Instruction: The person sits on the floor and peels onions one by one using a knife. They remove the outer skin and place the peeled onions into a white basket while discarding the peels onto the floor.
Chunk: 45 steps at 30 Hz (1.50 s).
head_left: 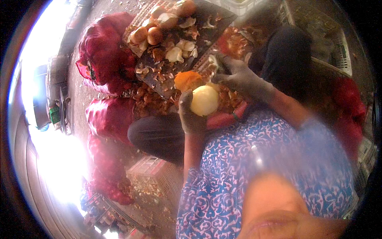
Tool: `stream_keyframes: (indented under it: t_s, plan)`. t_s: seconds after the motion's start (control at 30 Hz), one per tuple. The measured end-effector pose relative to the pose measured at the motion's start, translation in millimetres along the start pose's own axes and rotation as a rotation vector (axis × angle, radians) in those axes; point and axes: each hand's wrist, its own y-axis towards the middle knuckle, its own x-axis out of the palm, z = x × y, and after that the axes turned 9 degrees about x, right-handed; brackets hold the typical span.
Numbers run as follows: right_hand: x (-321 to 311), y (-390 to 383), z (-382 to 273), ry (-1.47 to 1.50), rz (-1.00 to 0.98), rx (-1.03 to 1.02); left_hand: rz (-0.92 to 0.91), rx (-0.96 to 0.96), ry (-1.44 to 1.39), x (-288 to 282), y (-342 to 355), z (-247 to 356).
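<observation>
A peeled, pale yellow onion (205, 101) rests in the gloved fingers of my left hand (190, 118), in front of my body. Just to its right, my gloved right hand (240, 80) is closed; a small whitish piece shows at its fingertips, too blurred to name. An orange-brown piece of onion skin (188, 81) appears just beyond the onion. Farther off, a dark board (213, 20) bears brown unpeeled onions (154, 36), pale peeled pieces (175, 54) and scattered skins.
Red mesh sacks (105, 47) stand along the left, with another red sack (348, 107) at the right. Loose skins (153, 101) gather below the board. A pale crate (155, 175) sits at lower left, a light plastic crate (338, 51) at upper right. My dark-trousered knees flank the work.
</observation>
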Motion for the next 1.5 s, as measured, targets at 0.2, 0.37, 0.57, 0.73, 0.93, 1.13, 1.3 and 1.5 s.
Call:
stream_keyframes:
  t_s: [0.2,0.37,0.57,0.73,0.93,1.13,1.3,1.5]
  plan:
    - [2,-4,-8,0.051,-0.045,-0.091,-0.047,-0.48,-0.588,-2,1,-9]
    - [-2,-2,-1,0.091,-0.017,-0.019,-0.424,-0.114,0.035,8,2,-28]
    - [-5,-2,1,0.24,-0.01,0.1,-0.163,-0.593,-0.925,6,14,-4]
    - [-8,4,1,0.37,0.205,-0.042,-0.157,-0.464,-0.926,9,17,7]
    - [-21,2,2,0.299,0.155,0.053,-0.187,-0.125,0.0,3,10,-3]
    - [-19,9,3,0.074,0.32,-0.045,-0.042,-0.036,-0.15,6,11,0]
    - [-13,8,5,-0.174,0.264,-0.184,0.048,-0.544,-0.612,9,19,11]
    - [4,-5,-5,-0.142,0.083,-0.219,-0.053,-0.445,-0.723,12,22,10]
